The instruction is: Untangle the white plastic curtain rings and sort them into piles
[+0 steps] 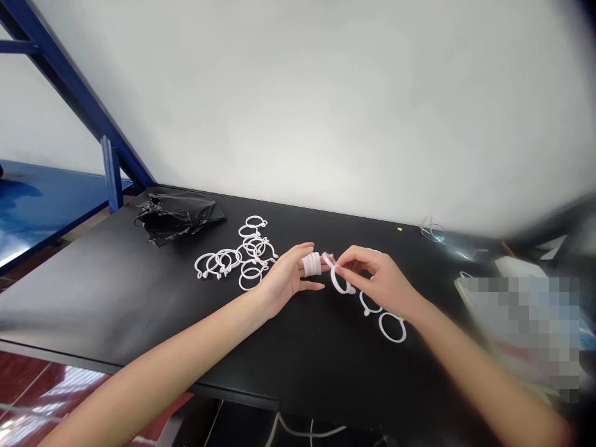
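Note:
Over the black table [116, 298] my left hand [286, 279] lies with its fingers stretched toward the right; several white plastic rings [311, 264] are stacked on one finger. My right hand [379, 279] pinches another white ring [339, 282] between thumb and fingers, right at the left fingertips. A pile of loose white rings [237, 254] lies to the left of my left hand. A few more white rings [392, 327] lie under and beside my right wrist.
A crumpled black plastic bag [177, 217] sits at the table's back left. A blue metal frame [112, 174] and blue surface stand at the left. A blurred flat object [521, 323] lies at the right edge. A white wall runs behind.

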`<move>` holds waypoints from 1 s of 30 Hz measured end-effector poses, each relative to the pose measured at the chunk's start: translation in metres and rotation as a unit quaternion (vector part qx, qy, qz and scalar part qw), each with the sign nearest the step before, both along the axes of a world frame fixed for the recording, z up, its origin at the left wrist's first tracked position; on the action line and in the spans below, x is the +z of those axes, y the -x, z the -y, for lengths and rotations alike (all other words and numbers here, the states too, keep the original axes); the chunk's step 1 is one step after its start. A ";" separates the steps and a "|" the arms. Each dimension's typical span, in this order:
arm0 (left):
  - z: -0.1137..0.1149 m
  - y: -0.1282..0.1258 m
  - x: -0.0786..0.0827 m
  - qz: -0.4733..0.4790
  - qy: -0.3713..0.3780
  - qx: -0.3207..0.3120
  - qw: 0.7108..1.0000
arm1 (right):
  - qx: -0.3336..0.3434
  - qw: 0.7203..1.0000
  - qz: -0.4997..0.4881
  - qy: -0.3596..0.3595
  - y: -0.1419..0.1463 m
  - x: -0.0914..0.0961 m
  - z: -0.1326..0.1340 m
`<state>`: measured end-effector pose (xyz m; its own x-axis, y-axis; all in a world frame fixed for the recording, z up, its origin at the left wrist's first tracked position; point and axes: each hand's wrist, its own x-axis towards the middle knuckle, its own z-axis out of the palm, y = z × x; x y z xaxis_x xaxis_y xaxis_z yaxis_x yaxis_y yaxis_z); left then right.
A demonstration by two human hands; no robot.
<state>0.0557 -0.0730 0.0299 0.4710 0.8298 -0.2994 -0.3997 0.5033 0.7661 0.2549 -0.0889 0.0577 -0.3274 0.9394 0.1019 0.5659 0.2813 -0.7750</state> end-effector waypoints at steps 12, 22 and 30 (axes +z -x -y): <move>0.003 0.000 0.002 0.016 -0.012 -0.054 0.998 | -0.033 0.991 -0.019 -0.132 -0.006 -0.014 0.000; 0.005 0.000 0.001 -0.002 -0.126 -0.089 0.988 | -0.135 0.966 -0.215 0.054 -0.004 -0.030 0.011; 0.020 -0.005 0.004 0.015 -0.238 -0.135 0.962 | -0.003 0.892 -0.357 0.278 0.023 -0.032 0.031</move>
